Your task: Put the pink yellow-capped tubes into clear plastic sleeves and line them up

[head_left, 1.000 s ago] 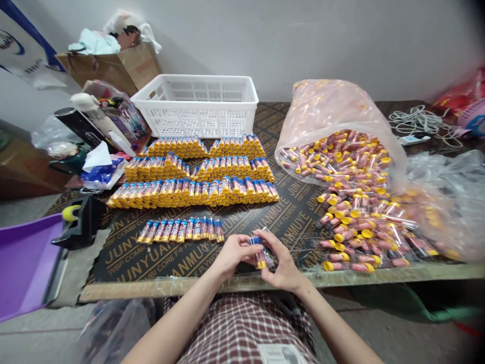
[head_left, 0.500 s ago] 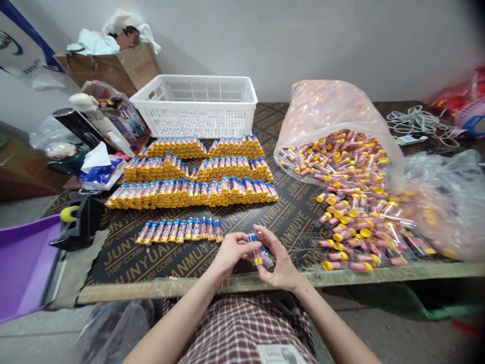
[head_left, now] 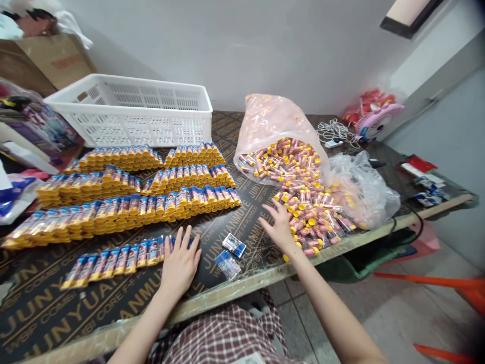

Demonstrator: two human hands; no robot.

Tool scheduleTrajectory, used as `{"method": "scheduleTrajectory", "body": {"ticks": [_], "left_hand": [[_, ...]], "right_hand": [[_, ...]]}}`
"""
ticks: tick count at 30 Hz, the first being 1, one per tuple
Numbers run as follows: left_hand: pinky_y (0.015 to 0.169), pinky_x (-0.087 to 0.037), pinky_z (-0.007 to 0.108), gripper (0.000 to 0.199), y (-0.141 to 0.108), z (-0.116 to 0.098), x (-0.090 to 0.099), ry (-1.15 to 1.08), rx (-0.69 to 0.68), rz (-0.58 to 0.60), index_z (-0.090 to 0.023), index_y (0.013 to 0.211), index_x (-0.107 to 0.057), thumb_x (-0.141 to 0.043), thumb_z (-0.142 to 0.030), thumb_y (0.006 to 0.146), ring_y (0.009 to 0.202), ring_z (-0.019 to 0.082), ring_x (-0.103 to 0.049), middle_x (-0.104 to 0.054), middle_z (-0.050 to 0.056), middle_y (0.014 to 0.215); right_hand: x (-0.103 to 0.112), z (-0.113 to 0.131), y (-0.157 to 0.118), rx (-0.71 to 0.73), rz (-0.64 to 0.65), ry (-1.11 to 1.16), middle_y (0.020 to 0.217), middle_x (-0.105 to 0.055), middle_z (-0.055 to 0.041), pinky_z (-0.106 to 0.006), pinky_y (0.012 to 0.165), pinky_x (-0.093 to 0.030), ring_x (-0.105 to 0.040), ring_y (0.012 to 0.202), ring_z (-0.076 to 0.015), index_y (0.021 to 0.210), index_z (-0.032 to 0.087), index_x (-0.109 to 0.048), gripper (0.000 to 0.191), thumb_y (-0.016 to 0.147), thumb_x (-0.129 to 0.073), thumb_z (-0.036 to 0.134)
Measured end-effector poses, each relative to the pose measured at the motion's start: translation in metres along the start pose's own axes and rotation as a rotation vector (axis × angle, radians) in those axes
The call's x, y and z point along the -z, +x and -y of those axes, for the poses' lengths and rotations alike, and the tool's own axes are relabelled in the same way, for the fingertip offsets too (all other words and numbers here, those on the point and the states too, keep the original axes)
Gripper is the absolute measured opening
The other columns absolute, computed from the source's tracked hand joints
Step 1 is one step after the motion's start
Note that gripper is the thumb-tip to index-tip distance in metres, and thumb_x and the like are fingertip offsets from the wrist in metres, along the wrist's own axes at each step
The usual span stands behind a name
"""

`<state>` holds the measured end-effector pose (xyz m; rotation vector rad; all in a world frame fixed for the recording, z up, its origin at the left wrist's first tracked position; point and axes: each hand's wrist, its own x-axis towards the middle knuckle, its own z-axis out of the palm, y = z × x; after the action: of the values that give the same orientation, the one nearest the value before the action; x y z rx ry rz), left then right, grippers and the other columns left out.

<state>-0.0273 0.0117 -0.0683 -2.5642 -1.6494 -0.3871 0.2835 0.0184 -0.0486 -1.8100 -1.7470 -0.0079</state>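
Observation:
My left hand (head_left: pixel 181 263) lies over the right end of a short front row of small labelled tubes (head_left: pixel 113 262) with yellow and blue ends, fingers spread and covering the last few. My right hand (head_left: pixel 279 226) is at the left edge of a loose pile of pink tubes with yellow caps (head_left: pixel 310 217), its fingers apart and nothing visible in them. Between the hands lie small printed packets, one white and dark blue (head_left: pixel 234 245) and one clear and blue (head_left: pixel 228 265). Behind the front row, labelled tubes (head_left: pixel 125 205) are stacked in long rows.
A white plastic basket (head_left: pixel 151 126) stands behind the stacked rows. An open pink-tinted bag (head_left: pixel 278 119) spills tubes toward the pile, beside crumpled clear plastic (head_left: pixel 373 189). White cable (head_left: pixel 335 132) and a pink fan (head_left: pixel 379 121) sit at the back right. The taped table edge (head_left: pixel 227 288) runs in front.
The tube and packet my hands held together are out of them. My left hand has moved to the row's end, my right to the loose pile. Packets now lie between; the view has turned right.

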Motion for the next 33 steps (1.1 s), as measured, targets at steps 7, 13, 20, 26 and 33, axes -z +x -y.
{"method": "scheduleTrajectory", "body": {"ticks": [7, 13, 20, 26, 33], "left_hand": [[0.105, -0.02, 0.053, 0.041, -0.006, 0.026, -0.01, 0.045, 0.015, 0.047, -0.015, 0.123, -0.056, -0.038, -0.028, 0.088, 0.132, 0.033, -0.03, -0.041, 0.017, 0.139], [0.103, -0.018, 0.058, 0.039, 0.003, 0.026, 0.005, 0.064, 0.148, -0.035, -0.015, 0.122, -0.055, -0.039, -0.024, 0.088, 0.13, 0.035, -0.031, -0.039, 0.02, 0.139], [0.071, -0.044, 0.029, 0.024, 0.008, -0.041, 0.009, -0.315, 0.2, 0.259, -0.018, 0.088, -0.063, -0.051, -0.039, 0.083, 0.08, 0.019, -0.059, -0.062, 0.007, 0.091], [0.064, -0.038, 0.025, 0.011, 0.007, -0.056, -0.002, -0.464, 0.301, 0.348, -0.02, 0.073, -0.06, -0.066, -0.03, 0.073, 0.073, 0.015, -0.057, -0.06, 0.0, 0.079], [0.063, -0.036, 0.025, 0.011, 0.004, -0.053, -0.001, -0.74, 0.365, 0.187, -0.018, 0.063, -0.056, -0.066, -0.019, 0.068, 0.066, 0.013, -0.053, -0.058, -0.001, 0.069]], "right_hand": [[0.001, -0.073, 0.068, -0.201, 0.187, -0.556, 0.13, -0.045, -0.0173, -0.053, 0.093, -0.029, -0.038, 0.119, -0.0331, 0.118, 0.019, -0.056, 0.049, 0.083, -0.045, 0.053], [-0.015, -0.081, 0.081, -0.209, 0.298, -0.588, 0.115, -0.055, -0.0195, -0.055, 0.083, -0.033, -0.043, 0.109, -0.0374, 0.117, 0.019, -0.056, 0.051, 0.083, -0.045, 0.054], [-0.021, -0.064, 0.057, -0.048, 0.356, -0.611, 0.102, -0.061, -0.0162, -0.054, 0.085, -0.027, -0.049, 0.1, -0.0322, 0.11, 0.019, -0.06, 0.034, 0.085, -0.046, 0.039], [-0.018, -0.046, 0.033, 0.081, 0.356, -0.542, 0.091, -0.067, -0.0103, -0.056, 0.092, -0.018, -0.054, 0.093, -0.0282, 0.113, 0.021, -0.058, 0.034, 0.083, -0.044, 0.029], [-0.006, -0.006, 0.014, -0.001, 0.129, 0.02, 0.094, -0.067, -0.0089, -0.043, 0.085, -0.037, -0.058, 0.087, -0.0235, 0.108, 0.017, -0.059, 0.032, 0.082, -0.046, 0.029]]}}
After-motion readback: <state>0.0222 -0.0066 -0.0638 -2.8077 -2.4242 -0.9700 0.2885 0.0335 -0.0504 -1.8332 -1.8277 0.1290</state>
